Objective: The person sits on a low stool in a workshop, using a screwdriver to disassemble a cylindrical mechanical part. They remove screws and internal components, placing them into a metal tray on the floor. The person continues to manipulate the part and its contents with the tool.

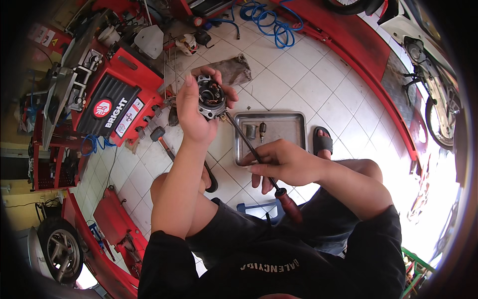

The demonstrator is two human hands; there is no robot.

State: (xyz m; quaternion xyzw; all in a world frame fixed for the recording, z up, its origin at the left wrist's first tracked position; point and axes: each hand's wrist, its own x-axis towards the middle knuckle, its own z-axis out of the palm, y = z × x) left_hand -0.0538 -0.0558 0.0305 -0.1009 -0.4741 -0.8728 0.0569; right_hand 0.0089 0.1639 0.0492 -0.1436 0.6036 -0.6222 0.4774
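My left hand (195, 122) is raised, its fingers wrapped round a round metal motor housing (211, 97) with a dark, open inside facing up. My right hand (288, 162) grips a long screwdriver (244, 137) by its shaft, between thumb and fingers. The red handle (291, 207) points back toward my lap. At the lower rim of the housing lies the screwdriver's tip; whether it sits in a screw, I cannot tell. Beyond my right hand, a metal tray (269, 115) on the floor holds a short grey cylinder (250, 131) and a small motor armature (262, 130).
A hammer (162, 139) lies left of my left forearm, beside a red and black machine (117, 99). Red lift rails (363, 84) run along the right, with a motorcycle (428, 79) beyond. A dirty cloth (231, 70) and coiled blue hose (274, 25) lie on the tiles ahead.
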